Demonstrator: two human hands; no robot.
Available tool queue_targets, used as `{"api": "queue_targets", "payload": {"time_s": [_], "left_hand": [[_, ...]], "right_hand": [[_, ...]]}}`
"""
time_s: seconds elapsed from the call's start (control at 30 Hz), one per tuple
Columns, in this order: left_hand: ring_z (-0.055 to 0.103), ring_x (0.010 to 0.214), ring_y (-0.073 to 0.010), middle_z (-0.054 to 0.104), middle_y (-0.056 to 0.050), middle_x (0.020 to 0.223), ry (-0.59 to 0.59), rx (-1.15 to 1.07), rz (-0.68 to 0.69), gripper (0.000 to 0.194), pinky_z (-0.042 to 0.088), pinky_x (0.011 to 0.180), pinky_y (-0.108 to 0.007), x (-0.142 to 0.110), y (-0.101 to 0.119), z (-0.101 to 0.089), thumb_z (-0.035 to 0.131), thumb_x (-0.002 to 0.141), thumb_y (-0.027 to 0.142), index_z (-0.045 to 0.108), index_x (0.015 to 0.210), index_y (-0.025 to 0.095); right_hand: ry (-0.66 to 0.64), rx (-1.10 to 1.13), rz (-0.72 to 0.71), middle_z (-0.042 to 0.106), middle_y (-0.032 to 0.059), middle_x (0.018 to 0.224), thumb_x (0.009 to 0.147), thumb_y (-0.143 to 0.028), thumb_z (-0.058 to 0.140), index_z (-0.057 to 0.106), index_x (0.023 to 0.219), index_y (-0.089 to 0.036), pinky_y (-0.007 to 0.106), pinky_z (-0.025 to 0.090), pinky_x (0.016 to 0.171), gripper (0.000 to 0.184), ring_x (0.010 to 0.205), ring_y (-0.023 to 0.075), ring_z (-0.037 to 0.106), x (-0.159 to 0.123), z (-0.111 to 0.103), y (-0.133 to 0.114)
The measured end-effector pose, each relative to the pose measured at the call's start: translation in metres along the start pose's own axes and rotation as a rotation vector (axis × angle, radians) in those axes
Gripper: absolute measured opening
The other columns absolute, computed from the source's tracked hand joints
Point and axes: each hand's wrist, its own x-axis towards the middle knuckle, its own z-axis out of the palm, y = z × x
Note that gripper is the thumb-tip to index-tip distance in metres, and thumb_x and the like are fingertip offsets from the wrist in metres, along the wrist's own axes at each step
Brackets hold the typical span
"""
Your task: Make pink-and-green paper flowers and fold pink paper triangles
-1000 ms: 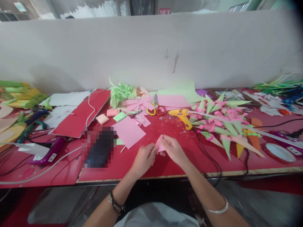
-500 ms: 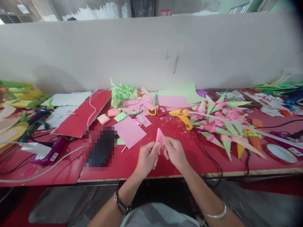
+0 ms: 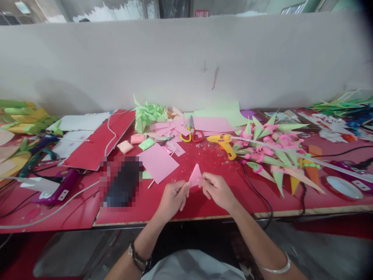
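Observation:
Both hands pinch a small pink paper piece (image 3: pixel 195 175) folded into a triangle, held just above the red table (image 3: pixel 221 202) near its front edge. My left hand (image 3: pixel 171 197) grips its lower left corner with closed fingers. My right hand (image 3: pixel 217 189) grips its right side, fingers curled. A larger pink paper sheet (image 3: pixel 159 162) lies flat just behind and left of the hands.
A yellow glue gun (image 3: pixel 223 144) and red-and-yellow scissors (image 3: pixel 191 133) lie behind the hands. Several green and pink paper cones (image 3: pixel 271 151) are heaped at the right. Crumpled green paper (image 3: pixel 148 113), a purple tool (image 3: pixel 60 186) and cables sit to the left. A white partition (image 3: pixel 186 62) backs the table.
The pink piece has gone from lying bunched between the fingers to a flatter triangle pointing up. Both hands shifted slightly and drew a little apart.

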Motion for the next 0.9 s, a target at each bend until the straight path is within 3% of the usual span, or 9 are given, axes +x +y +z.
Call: {"api": "queue_targets", "payload": {"time_s": [0.13, 0.23, 0.33, 0.43, 0.5, 0.6, 0.7, 0.8, 0.9], "left_hand": [[0.035, 0.029, -0.0053, 0.037, 0.009, 0.031, -0.031, 0.093, 0.018, 0.037, 0.033, 0.045, -0.018, 0.003, 0.004, -0.007, 0.036, 0.084, 0.041, 0.042, 0.056, 0.017], [0.049, 0.042, -0.0090, 0.051, 0.004, 0.044, -0.061, 0.249, 0.084, 0.035, 0.038, 0.052, -0.020, 0.007, 0.008, -0.019, 0.033, 0.085, 0.038, 0.047, 0.062, 0.018], [0.058, 0.079, -0.0183, 0.064, -0.005, 0.084, 0.112, 0.655, 0.210, 0.025, 0.042, 0.071, -0.029, 0.011, 0.004, -0.035, 0.038, 0.084, 0.034, 0.057, 0.083, 0.018], [0.043, 0.112, -0.0275, 0.052, -0.013, 0.119, 0.293, 1.036, 0.284, 0.036, 0.032, 0.093, -0.042, 0.010, -0.007, -0.047, 0.044, 0.081, 0.031, 0.050, 0.113, 0.015], [0.033, 0.122, -0.0290, 0.044, -0.014, 0.129, 0.318, 1.174, 0.287, 0.045, 0.021, 0.100, -0.048, 0.007, -0.016, -0.050, 0.043, 0.081, 0.033, 0.044, 0.121, 0.012], [0.029, 0.125, -0.0277, 0.041, -0.012, 0.132, 0.247, 1.254, 0.257, 0.046, 0.012, 0.102, -0.051, -0.003, -0.024, -0.048, 0.037, 0.084, 0.035, 0.041, 0.124, 0.013], [0.027, 0.126, -0.0263, 0.037, -0.008, 0.135, 0.148, 1.263, 0.232, 0.048, 0.012, 0.102, -0.053, -0.015, -0.025, -0.047, 0.034, 0.085, 0.038, 0.036, 0.128, 0.017], [0.030, 0.125, -0.0231, 0.034, -0.005, 0.137, 0.017, 1.227, 0.209, 0.053, 0.018, 0.102, -0.050, -0.028, -0.024, -0.049, 0.032, 0.085, 0.043, 0.026, 0.133, 0.020], [0.030, 0.126, -0.0197, 0.030, -0.002, 0.139, -0.076, 1.192, 0.208, 0.056, 0.022, 0.103, -0.045, -0.037, -0.025, -0.054, 0.031, 0.085, 0.046, 0.019, 0.135, 0.023]], "right_hand": [[0.036, -0.031, 0.001, 0.035, -0.0079, 0.035, 0.083, -0.041, 0.038, 0.041, 0.055, -0.019, 0.018, 0.027, 0.038, 0.036, 0.031, 0.0053, 0.033, 0.004, 0.004, 0.000], [0.019, -0.028, 0.004, 0.037, -0.0076, 0.035, 0.084, -0.042, 0.034, 0.040, 0.055, -0.019, 0.018, 0.028, 0.038, 0.038, 0.030, 0.0056, 0.035, 0.017, 0.002, 0.002], [0.053, -0.111, 0.030, 0.038, -0.0072, 0.034, 0.084, -0.043, 0.030, 0.042, 0.056, -0.019, 0.018, 0.031, 0.040, 0.039, 0.031, 0.0066, 0.037, 0.037, -0.006, 0.009], [0.104, -0.192, 0.049, 0.043, -0.0051, 0.037, 0.084, -0.043, 0.032, 0.050, 0.060, -0.017, 0.020, 0.034, 0.043, 0.039, 0.035, 0.0083, 0.043, 0.056, -0.014, 0.018], [0.170, -0.244, 0.056, 0.046, -0.0038, 0.039, 0.084, -0.044, 0.032, 0.054, 0.065, -0.016, 0.021, 0.034, 0.046, 0.039, 0.039, 0.0097, 0.046, 0.062, -0.018, 0.023], [0.253, -0.331, 0.060, 0.049, -0.0027, 0.044, 0.082, -0.044, 0.036, 0.056, 0.074, -0.017, 0.023, 0.034, 0.049, 0.035, 0.044, 0.0115, 0.049, 0.057, -0.018, 0.026], [0.227, -0.486, -0.015, 0.056, -0.0002, 0.056, 0.081, -0.037, 0.041, 0.057, 0.093, -0.018, 0.024, 0.039, 0.052, 0.027, 0.053, 0.0139, 0.054, 0.041, -0.014, 0.021], [0.074, -0.634, -0.235, 0.062, 0.0064, 0.092, 0.081, -0.022, 0.041, 0.052, 0.109, -0.020, 0.030, 0.044, 0.076, 0.030, 0.087, 0.0174, 0.057, 0.026, -0.008, 0.012], [-0.102, -0.697, -0.364, 0.046, 0.0067, 0.125, 0.081, -0.016, 0.039, 0.042, 0.123, -0.025, 0.036, 0.034, 0.096, 0.042, 0.117, 0.0187, 0.040, 0.021, 0.001, 0.005]]}}
